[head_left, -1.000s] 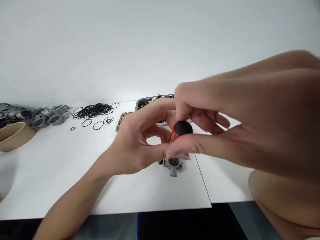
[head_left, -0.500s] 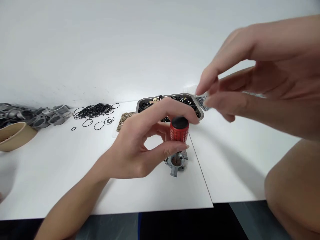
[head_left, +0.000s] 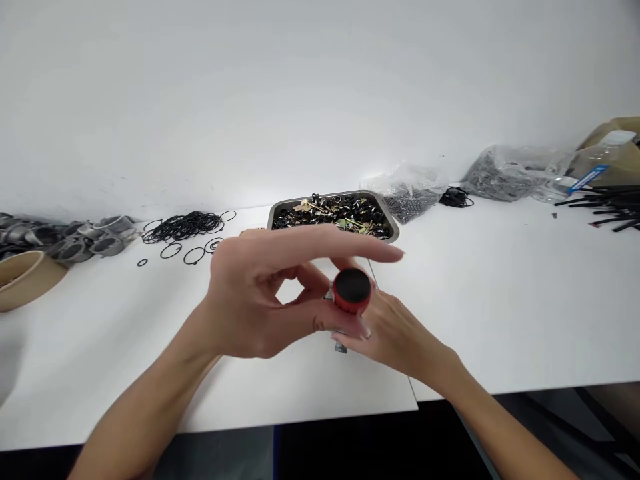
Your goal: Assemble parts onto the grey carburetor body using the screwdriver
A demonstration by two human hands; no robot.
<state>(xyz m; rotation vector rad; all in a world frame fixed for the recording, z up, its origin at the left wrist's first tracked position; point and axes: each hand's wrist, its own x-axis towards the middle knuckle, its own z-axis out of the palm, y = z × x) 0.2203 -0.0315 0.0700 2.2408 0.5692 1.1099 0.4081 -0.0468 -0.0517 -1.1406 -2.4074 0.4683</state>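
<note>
My left hand [head_left: 260,293] is closed around the handle of a screwdriver [head_left: 353,285]. The handle is red with a black end cap that faces up at me, and my index finger stretches out past it. Below, my right hand [head_left: 400,333] is closed on a small grey metal carburetor body [head_left: 341,347] on the table. Most of that part, the right fingertips and the screwdriver's shaft are hidden behind my left hand and the handle.
A metal tray [head_left: 395,233] of small black and brass parts stands behind my hands. Black rubber rings [head_left: 183,227], grey castings [head_left: 107,237] and a tan bowl [head_left: 43,277] lie left. To the right are plastic bags [head_left: 510,173] of small parts and black tubes [head_left: 615,203].
My right hand has come down from the upper right to the carburetor body. My left index finger has straightened, and the screwdriver handle has moved slightly lower, its cap facing me more.
</note>
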